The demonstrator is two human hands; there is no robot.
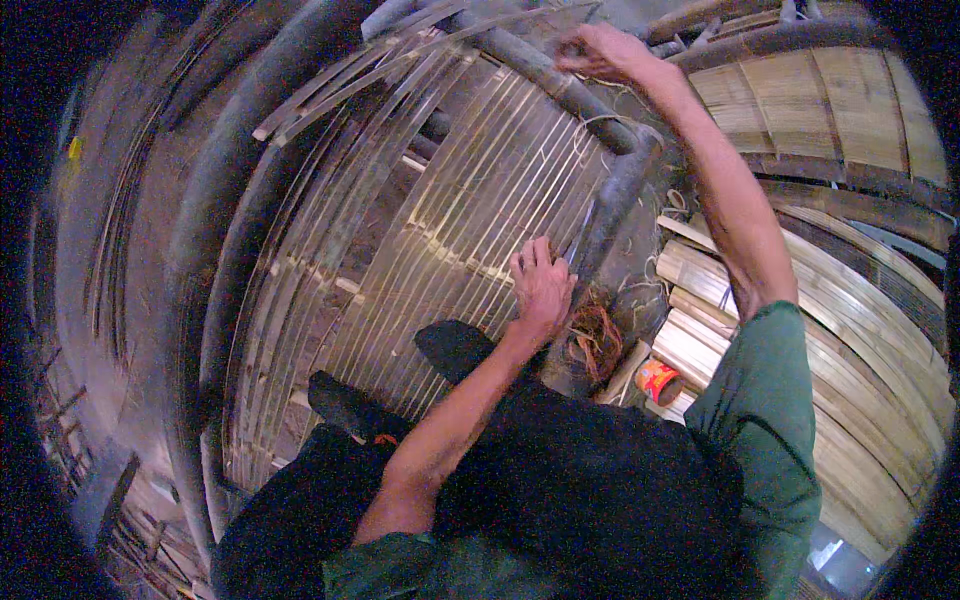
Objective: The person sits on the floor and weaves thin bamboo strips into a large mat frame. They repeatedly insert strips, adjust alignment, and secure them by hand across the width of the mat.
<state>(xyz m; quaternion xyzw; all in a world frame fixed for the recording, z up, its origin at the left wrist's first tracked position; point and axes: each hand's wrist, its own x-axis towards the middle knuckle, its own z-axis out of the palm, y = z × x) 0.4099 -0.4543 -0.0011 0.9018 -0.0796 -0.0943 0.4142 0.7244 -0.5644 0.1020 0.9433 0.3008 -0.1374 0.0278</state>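
The slat panel [480, 200], left of the dark pole [616, 200], seems light and springy, best held edgewise. Left hand [543, 290] beside the pole, right hand [608, 55] beyond: neither grip's closure can be told.

Pale narrow-slatted panel of bamboo or wood [470, 190]: lay spread out, slats parallel, lighter marks crossing the middle.
Thick grey round-poled frame [622, 190]: bordered the panel's far and right sides, forming a corner.

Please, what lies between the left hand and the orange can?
In the head view, a tangle of reddish fibres and a pale slat lie between the left hand and the can.
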